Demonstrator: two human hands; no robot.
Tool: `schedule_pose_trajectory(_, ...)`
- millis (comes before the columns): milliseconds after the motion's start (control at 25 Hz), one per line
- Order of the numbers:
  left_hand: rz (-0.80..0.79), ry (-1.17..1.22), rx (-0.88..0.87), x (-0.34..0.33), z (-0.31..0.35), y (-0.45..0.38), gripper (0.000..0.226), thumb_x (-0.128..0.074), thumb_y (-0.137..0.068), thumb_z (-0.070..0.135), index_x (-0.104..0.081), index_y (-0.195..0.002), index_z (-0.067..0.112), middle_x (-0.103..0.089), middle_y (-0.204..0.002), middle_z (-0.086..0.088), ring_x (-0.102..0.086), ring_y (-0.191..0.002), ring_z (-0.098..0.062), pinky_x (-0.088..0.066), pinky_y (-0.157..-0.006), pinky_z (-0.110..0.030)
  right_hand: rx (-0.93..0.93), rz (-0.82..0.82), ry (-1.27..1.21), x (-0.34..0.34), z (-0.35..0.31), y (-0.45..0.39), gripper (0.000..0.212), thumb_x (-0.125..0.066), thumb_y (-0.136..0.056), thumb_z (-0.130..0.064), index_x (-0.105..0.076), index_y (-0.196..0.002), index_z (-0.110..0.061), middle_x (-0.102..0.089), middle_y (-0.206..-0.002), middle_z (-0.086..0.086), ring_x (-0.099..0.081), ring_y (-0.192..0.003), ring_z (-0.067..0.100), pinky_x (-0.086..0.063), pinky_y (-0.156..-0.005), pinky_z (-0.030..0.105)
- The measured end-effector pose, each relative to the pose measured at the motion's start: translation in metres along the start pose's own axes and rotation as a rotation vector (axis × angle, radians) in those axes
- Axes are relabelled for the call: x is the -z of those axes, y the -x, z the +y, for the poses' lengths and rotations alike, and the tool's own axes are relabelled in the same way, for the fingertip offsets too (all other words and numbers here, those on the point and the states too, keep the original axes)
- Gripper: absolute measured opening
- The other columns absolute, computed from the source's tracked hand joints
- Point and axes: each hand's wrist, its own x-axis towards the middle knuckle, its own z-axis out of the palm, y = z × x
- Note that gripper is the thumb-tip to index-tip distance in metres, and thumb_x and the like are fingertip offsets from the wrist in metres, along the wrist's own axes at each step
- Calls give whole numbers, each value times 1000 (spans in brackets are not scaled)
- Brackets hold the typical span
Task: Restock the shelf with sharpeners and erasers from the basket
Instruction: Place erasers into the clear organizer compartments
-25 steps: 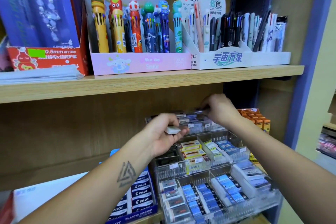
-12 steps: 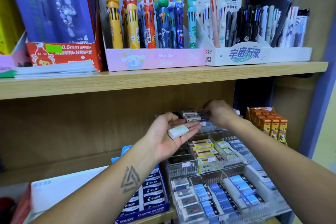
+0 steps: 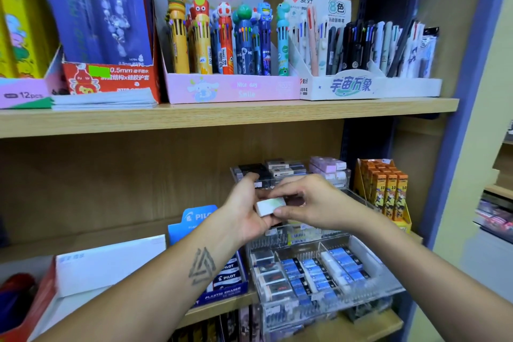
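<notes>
**Entry: white eraser in hand-to-hand transfer before the tiered rack — hazards noted**

Nearest: two forearms reaching in from below, the left one bearing a triangle tattoo.

Left hand (image 3: pixel 244 214): palm up, fingers curled under a white eraser (image 3: pixel 270 206), supporting it from beneath.

Right hand (image 3: pixel 311 203): thumb and fingertips pinching the same eraser at its right end. Both hands grasp the one item; neither is released.

Eraser position: in the air between the hands, in front of the clear acrylic rack (image 3: pixel 327 253), not yet in any compartment. The basket is not in view.

Behind and below: the rack's lower tiers, packed with blue-sleeved erasers (image 3: pixel 319 272); its upper tier holds grey and pale pink erasers (image 3: pixel 327 165). Left of the rack, a Pilot eraser box (image 3: pixel 227 277); right of it, an orange carton display (image 3: pixel 388 186). Furthest: the shelf (image 3: pixel 222 116) above, carrying pen displays.

Risks, as judged:
- Slip at handover: the pinch sits at one end only; if the left hand lets go early, the eraser may tip and drop into the wrong tier or off the shelf.
- Misfiling: compartments look alike and near full; a forced fit could dislodge neighbours.
- Knocking: the right forearm passes close over the rack's front edge and may nudge the light acrylic.
- Reach to the upper tier is tight under the shelf.
</notes>
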Motion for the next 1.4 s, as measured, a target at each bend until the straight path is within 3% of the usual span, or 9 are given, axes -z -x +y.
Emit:
schedule_pose_trajectory(200, 25, -315, -23, -8, -11, 8, 33, -37, -104, 31, -57, -103, 4, -68, -87, -19, -66, -72, -32, -56, -71, -43, -113, 61, 64, 4, 5, 21, 32, -82, -79, -19, -75, -109, -25, -57, -99, -8, -54, -85, 1, -45, -75, 22)
schedule_pose_trajectory(360, 117, -652, -112, 3, -14, 19, 19, -48, -99, 6, -63, -105, -4, -65, -84, -20, -62, -66, -27, -46, -55, -29, -256, 152, 65, 0, -7, 17, 38, -85, -73, -10, -75, -108, -24, -56, -87, -5, -60, -71, 11, -53, -71, 28)
schedule_pose_trajectory(640, 253, -392, -198, 78, 16, 77, 28, -73, -79, -10, -62, -105, -9, -71, -82, -24, -74, -71, -32, -61, -59, -32, -296, 88, -568, -51, -73, -24, 31, -71, -81, 10, -63, -108, -1, -69, -108, 21, -68, -99, 24, -55, -82, 25)
schedule_pose_trajectory(800, 309, -363, -270, 129, 33, 110, 31, -71, -81, -9, -64, -110, -15, -72, -103, -25, -72, -95, -33, -61, -82, -37, -147, -37, -472, -98, -114, -55, 43, -81, -78, -7, -67, -119, -10, -72, -113, 3, -68, -106, 14, -53, -94, 25)
schedule_pose_trajectory(920, 384, -416, -276, 160, 45, 132, 24, -71, -84, -4, -67, -106, -13, -72, -100, -27, -72, -85, -33, -61, -79, -36, -140, 44, -302, -125, -137, -81, 29, -75, -81, -7, -74, -108, -17, -75, -99, -1, -70, -93, 12, -54, -90, 25)
schedule_pose_trajectory(1040, 535, -1052, -301, 189, 51, 153, 16, -65, -86, 4, -75, -96, -4, -73, -88, -16, -69, -79, -23, -58, -77, -33, -205, 7, -148, -146, -149, -92, 22, -73, -76, -7, -71, -86, -27, -72, -88, -8, -65, -85, 10, -51, -75, 19)
schedule_pose_trajectory(1160, 515, -1704, -255, 208, 44, 165, 35, -51, -89, 6, -73, -116, 11, -71, -115, -3, -65, -107, -17, -51, -86, -24, -233, -139, 88, -170, -151, -90, 20, -72, -75, -11, -61, -73, -28, -63, -82, -8, -59, -85, 13, -43, -69, 23)
schedule_pose_trajectory(1280, 400, -1910, -139, 221, 29, 160, 44, -44, -88, 2, -62, -129, 8, -59, -135, -11, -52, -128, -26, -46, -101, -30, -228, -199, 177, -188, -151, -88, 17, -71, -78, -9, -65, -78, -25, -62, -89, -4, -61, -91, 20, -49, -74, 29)
schedule_pose_trajectory(1400, 368, -2066, -47, 225, 16, 154, 33, -48, -91, 8, -58, -122, 2, -54, -130, -15, -53, -120, -32, -48, -94, -35, -196, -184, 251, -201, -151, -88, 14, -70, -79, -6, -68, -86, -18, -66, -98, 3, -62, -94, 25, -51, -76, 32)
